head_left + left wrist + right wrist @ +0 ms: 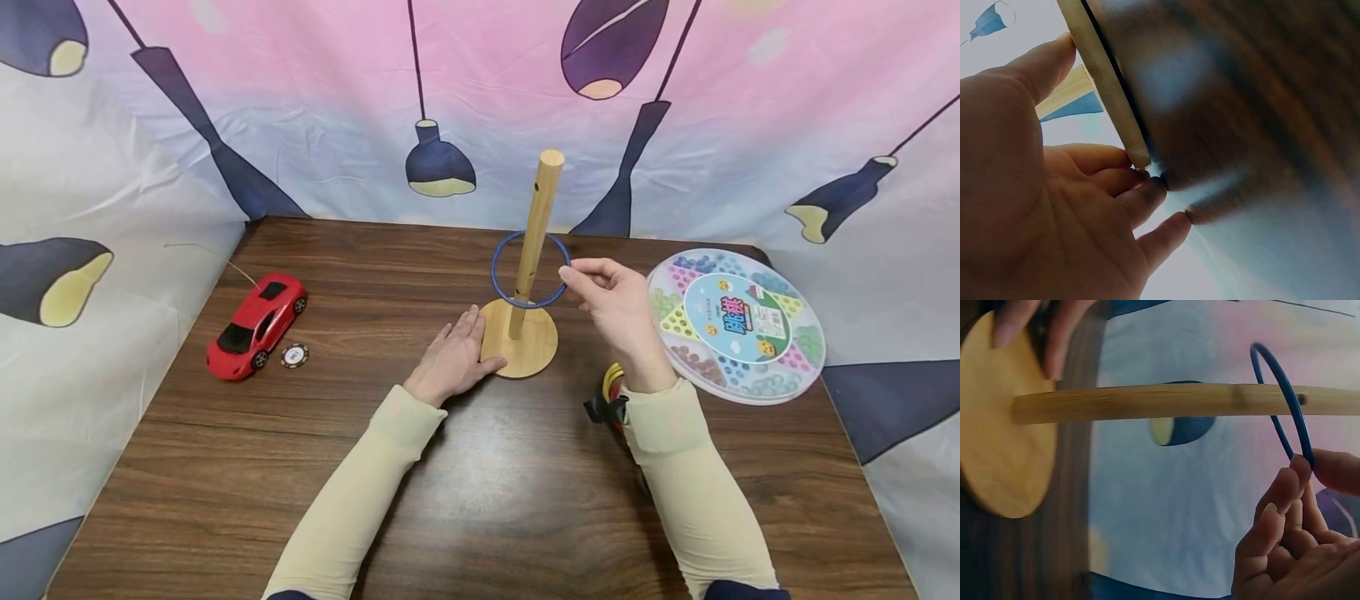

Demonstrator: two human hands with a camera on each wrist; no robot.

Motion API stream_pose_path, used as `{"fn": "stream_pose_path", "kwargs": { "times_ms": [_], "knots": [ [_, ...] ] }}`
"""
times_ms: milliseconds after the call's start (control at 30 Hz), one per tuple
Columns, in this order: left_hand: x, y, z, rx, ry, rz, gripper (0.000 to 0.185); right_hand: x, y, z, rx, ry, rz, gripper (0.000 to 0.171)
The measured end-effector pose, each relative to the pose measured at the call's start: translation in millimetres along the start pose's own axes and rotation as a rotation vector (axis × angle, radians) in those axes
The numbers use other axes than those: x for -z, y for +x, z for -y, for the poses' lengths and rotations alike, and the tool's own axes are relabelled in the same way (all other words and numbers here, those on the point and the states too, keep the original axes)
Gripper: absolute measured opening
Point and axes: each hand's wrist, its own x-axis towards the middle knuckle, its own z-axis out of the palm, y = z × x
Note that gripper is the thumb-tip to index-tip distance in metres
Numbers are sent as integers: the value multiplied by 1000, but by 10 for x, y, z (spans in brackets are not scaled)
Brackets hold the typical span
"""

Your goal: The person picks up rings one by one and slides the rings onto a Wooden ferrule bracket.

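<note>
A wooden stand has a round base (pixel 536 354) and an upright post (pixel 538 225) with small holes in its side. Around the post, well above the base, hangs a thin blue ring (pixel 1296 415). My right hand (pixel 618 308) pinches the ring's right edge between thumb and fingertips. On the left of the base lies my left hand (pixel 453 358), its fingers extended along the base's edge and the thumb on top of it. In the left wrist view, the fingertips meet the rim of the base (pixel 1116 100) close to the tabletop.
A red toy car (pixel 258 325) and a poker chip (pixel 295 356) sit at the left. A round Chinese checkers box (pixel 738 325) lies at the right. Beneath the right forearm, yellow rings (pixel 611 379) and a black piece (pixel 603 408) partly show. A printed cloth (pixel 337 158) hangs behind.
</note>
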Motion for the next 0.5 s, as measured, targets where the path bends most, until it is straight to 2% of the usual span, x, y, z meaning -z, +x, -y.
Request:
{"fn": "stream_pose_path", "kwargs": {
  "times_ms": [167,500],
  "knots": [
    [-9,5,-5,4,-1,0,88,-16,48,-152,-76,-137,63,32],
    [2,1,-19,7,15,-8,88,-21,50,-397,-130,-243,146,30]
  ]
}}
